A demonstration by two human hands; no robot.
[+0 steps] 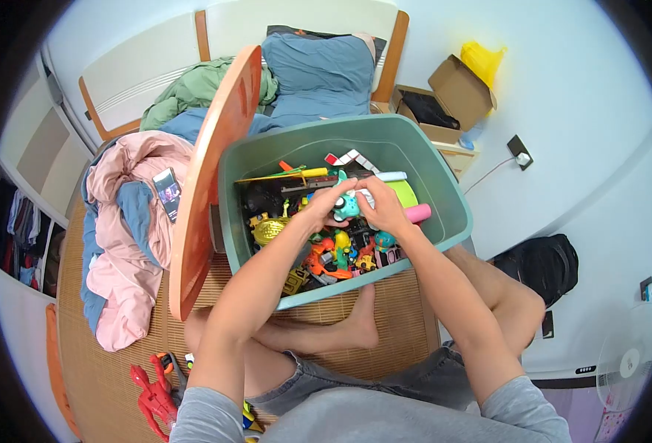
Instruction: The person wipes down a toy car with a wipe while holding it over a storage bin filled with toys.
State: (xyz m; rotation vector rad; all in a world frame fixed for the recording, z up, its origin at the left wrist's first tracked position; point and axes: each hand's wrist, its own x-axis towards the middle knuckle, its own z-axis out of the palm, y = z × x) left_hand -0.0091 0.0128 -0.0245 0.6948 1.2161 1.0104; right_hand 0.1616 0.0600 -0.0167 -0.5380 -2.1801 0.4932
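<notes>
Over a large green bin (444,193) full of mixed toys, my left hand (321,207) and my right hand (385,206) are close together. Between them they hold a small turquoise toy (347,207), my left fingers curled around its left side. A white piece (366,196) shows at my right fingertips, against the turquoise toy. Below the hands lie an orange toy (318,262), a gold ribbed toy (269,230) and several small coloured figures. A pink cylinder (417,213) is to the right of my right hand.
An orange lid (219,177) stands upright at the bin's left side. Left of it, a phone (168,193) rests on pink bedding (123,295). A red figure (156,399) lies at lower left. An open cardboard box (444,133) and a black bag (540,269) are on the right.
</notes>
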